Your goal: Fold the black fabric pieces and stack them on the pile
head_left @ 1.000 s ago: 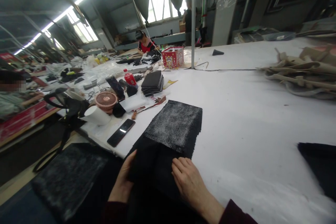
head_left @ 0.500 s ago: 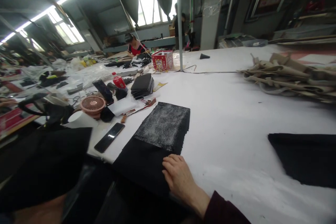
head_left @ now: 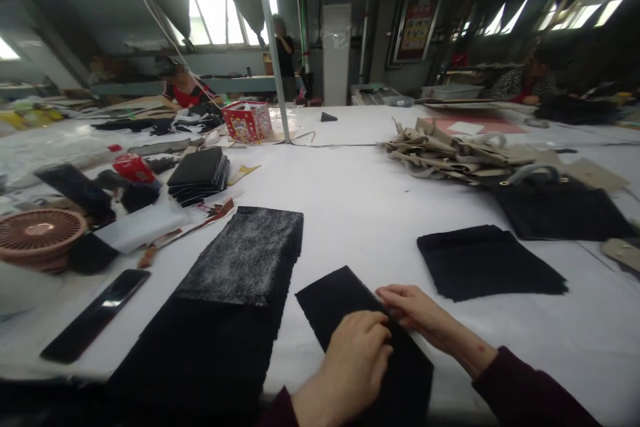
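A black fabric piece lies slanted on the white table in front of me, its near end reaching the table's front edge. My left hand is over its middle, fingers curled together against the fabric. At its right long edge, my right hand pinches the border between thumb and fingers. Left of my hands is a stack of black fabric pieces, with a grey-speckled panel on its far half. To the right lies another black pile with uneven edges.
A phone, a pink fan and dark folded pieces are at left. Beige strips are heaped at the back right, beside a black bag panel with a handle. A pole rises beyond; people sit farther back.
My view has swung right. The black piece held at the lower left is now in front of me under both hands. My right hand has left the stack for that piece's edge.
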Tool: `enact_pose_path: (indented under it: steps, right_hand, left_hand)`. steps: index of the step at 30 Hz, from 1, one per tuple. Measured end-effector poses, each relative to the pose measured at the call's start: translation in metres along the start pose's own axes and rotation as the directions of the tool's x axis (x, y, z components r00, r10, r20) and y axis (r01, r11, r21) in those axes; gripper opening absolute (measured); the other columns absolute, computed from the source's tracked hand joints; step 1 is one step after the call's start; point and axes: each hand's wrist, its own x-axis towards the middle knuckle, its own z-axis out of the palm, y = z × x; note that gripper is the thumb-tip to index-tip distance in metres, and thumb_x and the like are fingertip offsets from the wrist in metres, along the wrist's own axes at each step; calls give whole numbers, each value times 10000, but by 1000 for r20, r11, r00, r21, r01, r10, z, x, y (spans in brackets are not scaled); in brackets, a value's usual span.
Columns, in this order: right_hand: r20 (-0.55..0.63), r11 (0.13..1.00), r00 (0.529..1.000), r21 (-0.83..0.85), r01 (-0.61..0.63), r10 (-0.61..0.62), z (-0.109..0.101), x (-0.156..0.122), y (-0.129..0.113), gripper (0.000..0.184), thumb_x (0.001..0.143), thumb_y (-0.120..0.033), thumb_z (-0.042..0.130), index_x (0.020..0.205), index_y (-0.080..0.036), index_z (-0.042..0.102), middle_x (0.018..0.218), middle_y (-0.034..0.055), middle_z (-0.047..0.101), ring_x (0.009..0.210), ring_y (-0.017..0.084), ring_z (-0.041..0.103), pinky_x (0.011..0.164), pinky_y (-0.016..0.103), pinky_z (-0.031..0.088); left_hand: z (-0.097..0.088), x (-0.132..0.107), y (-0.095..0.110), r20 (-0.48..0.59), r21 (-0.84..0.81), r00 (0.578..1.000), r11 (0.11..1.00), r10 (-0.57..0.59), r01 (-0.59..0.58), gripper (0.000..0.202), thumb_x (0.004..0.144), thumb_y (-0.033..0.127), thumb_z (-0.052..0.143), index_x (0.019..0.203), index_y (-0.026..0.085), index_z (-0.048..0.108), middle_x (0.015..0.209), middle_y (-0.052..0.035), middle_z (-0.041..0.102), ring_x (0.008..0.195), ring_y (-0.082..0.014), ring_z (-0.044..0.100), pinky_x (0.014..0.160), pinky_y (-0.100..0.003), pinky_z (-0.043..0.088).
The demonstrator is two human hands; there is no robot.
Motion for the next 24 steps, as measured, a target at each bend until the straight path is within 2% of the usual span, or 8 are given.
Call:
enact_pose_path:
  steps: [2, 4, 6, 9, 12, 14, 18, 24]
  right_hand:
    - [-12, 996, 999, -79, -43, 42, -5, 5, 0, 397, 778, -492, 696, 959, -140, 666, 673, -7, 601, 542, 80, 501, 460, 182, 317]
    - [-77, 979, 997, -203, -21, 6, -3, 14, -2, 382, 800, -427, 667, 1042, -131, 664, 701, 5, 631, 554, 94, 520, 480, 199, 341]
    - [-152, 936, 983, -348, 47, -106, 6, 23, -2, 337, 798, -342, 654, 1052, -121, 674, 730, 27, 664, 601, 124, 561, 552, 234, 399]
    - [-207, 799, 925, -583, 145, -319, 25, 34, 0, 164, 798, -228, 621, 920, -156, 704, 771, 46, 690, 711, 163, 612, 682, 270, 432]
    - [-262, 610, 832, -784, 112, -489, 44, 41, 8, 143, 830, -168, 561, 871, -196, 695, 829, 61, 699, 798, 190, 637, 716, 281, 432]
    - [-292, 537, 787, -842, 59, -544, 53, 46, 12, 162, 842, -145, 543, 891, -206, 686, 854, 70, 696, 824, 199, 645, 720, 286, 436]
    - [-283, 459, 750, -888, 30, -597, 62, 54, 17, 149, 862, -144, 540, 892, -215, 667, 851, 66, 677, 827, 205, 646, 722, 294, 440]
    - [-222, 405, 710, -909, 97, -668, 64, 56, 22, 170, 885, -146, 527, 958, -218, 662, 842, 43, 643, 803, 192, 619, 716, 299, 425]
  left_hand:
    - [-11, 9, -20, -2, 208, 1000, 978, 3, -3, 282, 866, 132, 543, 1133, 212, 591, 1269, -74, 593, 1170, -252, 536, 1021, -439, 423]
    - [-25, 19, -38, 11, 361, 1000, 932, -8, 3, 333, 853, 121, 554, 1178, 192, 566, 1287, -95, 571, 1174, -272, 525, 1003, -454, 428]
    - [-36, 29, -49, 55, 461, 998, 887, 2, -28, 318, 856, 131, 566, 1169, 186, 561, 1254, -99, 576, 1139, -270, 537, 970, -437, 444]
    - [-44, 41, -55, 149, 549, 989, 829, 25, -103, 231, 874, 165, 574, 1104, 181, 571, 1134, -88, 602, 1041, -261, 561, 910, -419, 462]
    - [-44, 43, -58, 212, 605, 977, 784, 9, -138, 153, 888, 194, 569, 1039, 173, 578, 1024, -80, 604, 947, -260, 570, 824, -404, 479]
    - [-44, 39, -61, 214, 633, 977, 764, -16, -127, 135, 894, 197, 559, 1025, 173, 580, 993, -78, 598, 917, -256, 566, 786, -391, 480]
    - [-44, 28, -64, 164, 650, 985, 757, -53, -68, 135, 901, 181, 530, 1024, 174, 585, 979, -77, 592, 902, -259, 558, 786, -412, 474]
    - [-45, 29, -65, 148, 578, 989, 811, 5, -90, 227, 897, 148, 514, 1116, 161, 571, 1109, -87, 589, 990, -259, 548, 848, -418, 480]
